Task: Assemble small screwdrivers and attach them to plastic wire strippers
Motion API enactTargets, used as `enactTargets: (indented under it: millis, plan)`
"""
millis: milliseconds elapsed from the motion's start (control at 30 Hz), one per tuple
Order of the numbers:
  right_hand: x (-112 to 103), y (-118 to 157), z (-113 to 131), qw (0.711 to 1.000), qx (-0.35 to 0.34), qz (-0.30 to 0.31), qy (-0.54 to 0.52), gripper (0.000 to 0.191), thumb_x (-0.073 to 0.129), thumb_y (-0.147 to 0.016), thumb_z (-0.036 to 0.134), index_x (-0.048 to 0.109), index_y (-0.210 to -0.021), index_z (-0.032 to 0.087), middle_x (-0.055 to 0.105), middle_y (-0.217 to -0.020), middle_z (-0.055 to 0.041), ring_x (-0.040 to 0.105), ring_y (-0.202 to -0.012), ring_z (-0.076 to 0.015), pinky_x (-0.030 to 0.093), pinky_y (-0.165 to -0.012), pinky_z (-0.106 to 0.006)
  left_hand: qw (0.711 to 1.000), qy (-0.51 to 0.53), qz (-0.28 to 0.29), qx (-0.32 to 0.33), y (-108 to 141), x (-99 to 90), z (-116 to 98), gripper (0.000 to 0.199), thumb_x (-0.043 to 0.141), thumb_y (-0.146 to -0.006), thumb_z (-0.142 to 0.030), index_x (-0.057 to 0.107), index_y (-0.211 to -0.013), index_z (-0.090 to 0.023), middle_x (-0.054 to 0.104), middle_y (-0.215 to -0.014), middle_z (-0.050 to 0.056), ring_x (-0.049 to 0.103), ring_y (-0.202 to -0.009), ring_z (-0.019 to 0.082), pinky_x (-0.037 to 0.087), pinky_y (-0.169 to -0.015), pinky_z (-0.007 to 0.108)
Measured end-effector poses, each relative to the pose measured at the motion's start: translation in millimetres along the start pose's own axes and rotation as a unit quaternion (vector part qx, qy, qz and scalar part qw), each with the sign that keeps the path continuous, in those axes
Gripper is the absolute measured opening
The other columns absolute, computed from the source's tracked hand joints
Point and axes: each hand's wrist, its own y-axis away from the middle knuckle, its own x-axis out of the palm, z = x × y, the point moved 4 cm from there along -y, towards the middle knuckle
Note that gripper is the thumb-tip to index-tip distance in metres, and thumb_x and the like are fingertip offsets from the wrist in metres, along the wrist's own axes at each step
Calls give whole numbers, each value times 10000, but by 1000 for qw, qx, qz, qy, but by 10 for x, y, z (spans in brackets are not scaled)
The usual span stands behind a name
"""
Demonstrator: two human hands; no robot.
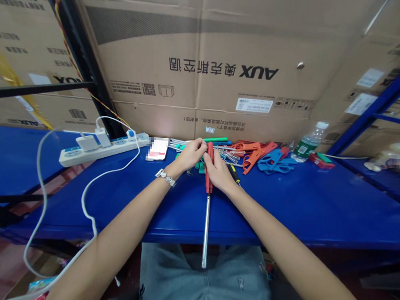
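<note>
Right grip clasping the red-handled tool — left grip unreadable at its end — handle work, seemingly, wanting steadiness next.

On the tabletop, a red box lies just right of the water bottle; a carton stands behind the bottle, a white power strip well left of it.

Silvery, apparently linked bracelet on left wrist; faded blue-grey jeans.
</note>
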Motion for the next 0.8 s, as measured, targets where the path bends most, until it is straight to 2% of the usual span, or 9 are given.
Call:
enactTargets:
  millis: [133,233,367,500,600,667,800]
  plan:
    - [-1,7,-6,1000,3,0,-11,282,399,-1029,516,485,-1079,252,677,-877,-62,676,-824,-283,525,-796,-438,997,-47,9,63,42,-19,-78,265,391,-1076,-325,401,-825,-237,520,-768,-4,526,-720,177,412,-709,322]
    - [3,16,9,1000,-13,7,-15,285,407,-1029,502,489,-1136,251,674,-901,-68,674,-839,-285,524,-811,-438,996,-53,18,65,51,-28,-104,237,376,-1073,-302,404,-846,-238,521,-779,1,534,-726,185,414,-719,326]
    - [6,21,26,999,-25,20,-20,287,389,-1034,498,478,-1152,252,635,-852,-47,639,-772,-271,498,-744,-409,998,-34,-3,59,38,-41,-120,230,412,-1041,-306,427,-825,-228,510,-740,-12,501,-681,167,393,-678,306]
    - [-1,20,44,999,-30,20,-18,263,377,-1039,503,468,-1070,258,601,-779,-15,615,-716,-250,478,-690,-384,999,13,-31,9,-3,-22,-61,242,476,-963,-277,445,-731,-215,466,-650,-36,432,-596,131,348,-591,272]
    - [-10,11,33,1000,-15,14,-17,282,397,-1034,542,447,-980,269,587,-738,6,605,-677,-232,477,-678,-369,996,59,-14,-71,-30,-2,44,301,473,-942,-287,405,-655,-226,400,-560,-54,382,-496,116,320,-519,264]
    - [-26,-11,-4,1000,2,-1,-25,312,411,-1023,579,441,-959,275,587,-720,16,600,-657,-223,478,-686,-364,994,62,2,-90,-30,-31,97,344,447,-962,-320,383,-634,-237,384,-536,-52,386,-467,121,326,-502,271]
    - [-77,-102,-186,995,43,-49,-72,390,434,-983,668,446,-955,279,572,-677,29,592,-623,-213,481,-668,-354,997,-66,29,19,38,-171,136,324,502,-965,-367,443,-673,-238,465,-597,-20,436,-548,155,353,-561,295]
